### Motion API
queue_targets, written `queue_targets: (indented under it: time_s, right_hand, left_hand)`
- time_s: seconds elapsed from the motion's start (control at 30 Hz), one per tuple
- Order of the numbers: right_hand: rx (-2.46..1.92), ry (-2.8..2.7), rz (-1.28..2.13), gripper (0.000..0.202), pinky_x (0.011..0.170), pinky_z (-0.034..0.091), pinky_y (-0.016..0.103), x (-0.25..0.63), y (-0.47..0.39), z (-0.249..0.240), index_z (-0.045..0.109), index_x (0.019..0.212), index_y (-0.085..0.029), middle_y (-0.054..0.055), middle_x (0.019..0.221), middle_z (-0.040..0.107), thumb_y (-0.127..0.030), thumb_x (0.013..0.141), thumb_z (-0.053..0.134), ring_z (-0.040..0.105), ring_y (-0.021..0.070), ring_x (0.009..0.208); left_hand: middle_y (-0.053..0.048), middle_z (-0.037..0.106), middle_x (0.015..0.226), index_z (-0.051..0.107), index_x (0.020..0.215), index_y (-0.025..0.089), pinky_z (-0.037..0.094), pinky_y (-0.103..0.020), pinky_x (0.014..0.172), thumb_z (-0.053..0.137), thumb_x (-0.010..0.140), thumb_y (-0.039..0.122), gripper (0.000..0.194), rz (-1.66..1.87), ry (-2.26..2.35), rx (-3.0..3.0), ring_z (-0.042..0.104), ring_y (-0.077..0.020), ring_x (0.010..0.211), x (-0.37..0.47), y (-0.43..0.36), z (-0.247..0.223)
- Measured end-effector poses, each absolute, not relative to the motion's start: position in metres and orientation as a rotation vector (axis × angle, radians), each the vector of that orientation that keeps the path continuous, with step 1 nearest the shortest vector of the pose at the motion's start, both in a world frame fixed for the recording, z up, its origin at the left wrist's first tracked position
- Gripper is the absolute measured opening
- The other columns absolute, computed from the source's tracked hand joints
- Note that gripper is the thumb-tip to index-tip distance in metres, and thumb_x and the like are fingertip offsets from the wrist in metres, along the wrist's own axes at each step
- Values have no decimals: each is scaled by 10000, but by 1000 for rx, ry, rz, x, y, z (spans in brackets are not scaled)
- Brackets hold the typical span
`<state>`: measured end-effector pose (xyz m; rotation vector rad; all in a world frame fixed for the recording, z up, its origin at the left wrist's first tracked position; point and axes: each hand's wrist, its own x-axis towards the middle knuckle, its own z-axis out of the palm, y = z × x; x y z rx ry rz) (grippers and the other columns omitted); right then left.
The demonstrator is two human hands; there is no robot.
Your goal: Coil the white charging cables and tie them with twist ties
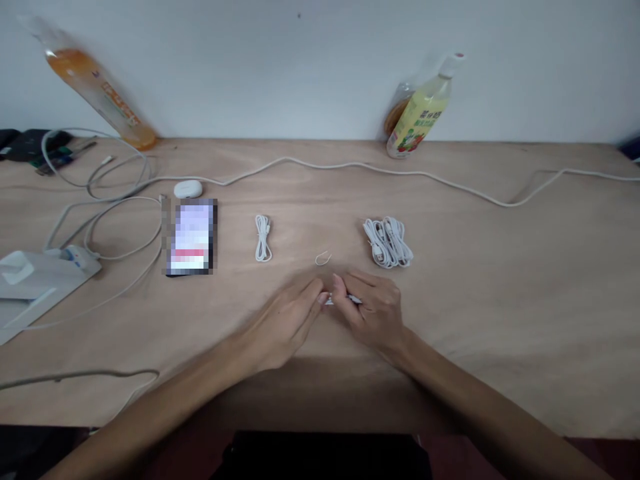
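Near the table's front edge, my left hand point(290, 317) and my right hand point(374, 308) nearly meet. Both are closed on a small bundled white cable point(355, 299), mostly hidden by the fingers. Just beyond my fingertips lies a thin, curved white twist tie point(323, 259). One coiled white cable point(263, 238) rests to the left, past my left hand. Several more coiled white cables point(389, 243) lie together in a pile beyond my right hand.
A phone point(191, 238) and white earbud case point(188, 189) lie left, beside loose cables and a white power strip point(35, 283). An orange bottle point(100, 97) and yellow bottle point(421, 113) lean on the wall. A long white cable point(350, 165) crosses the table point(500, 287).
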<state>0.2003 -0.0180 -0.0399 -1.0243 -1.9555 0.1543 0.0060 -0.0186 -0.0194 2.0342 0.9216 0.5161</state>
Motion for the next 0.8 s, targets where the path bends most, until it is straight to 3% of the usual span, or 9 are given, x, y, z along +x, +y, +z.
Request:
queue_targets:
  time_s: [0.33, 0.47, 0.67, 0.8]
  right_hand:
    - [-938, -2074, -175, 353, 610, 438, 298, 205, -17, -37, 643, 742, -201, 21, 671, 663, -147, 1082, 559, 551, 149, 618]
    - [-891, -2096, -262, 271, 631, 441, 302, 206, -16, -34, 694, 800, -201, 19, 701, 678, -141, 1051, 615, 542, 162, 660]
    - [-852, -2160, -375, 449, 559, 339, 354, 208, -15, -33, 573, 605, -228, -11, 551, 538, -155, 1047, 601, 449, 161, 580]
    - [-880, -2121, -307, 483, 542, 321, 347, 207, -17, -34, 539, 593, -235, -17, 549, 520, -132, 1065, 544, 421, 151, 550]
  left_hand:
    - [-35, 642, 908, 472, 928, 240, 486, -371, 761, 304, 1175, 354, 320, 608, 918, 2033, 576, -200, 782, 6, -19, -25]
    - [-15, 624, 876, 473, 894, 237, 462, -356, 757, 306, 1172, 365, 349, 579, 910, 1908, 544, -183, 764, 6, -20, -21]
    - [63, 415, 670, 394, 789, 254, 370, -291, 566, 304, 1154, 508, 454, 371, 916, 1498, 385, -136, 582, 10, -26, -6]
    - [58, 453, 684, 413, 806, 250, 400, -287, 561, 289, 1169, 475, 444, 370, 896, 1557, 418, -131, 573, 10, -26, -8]
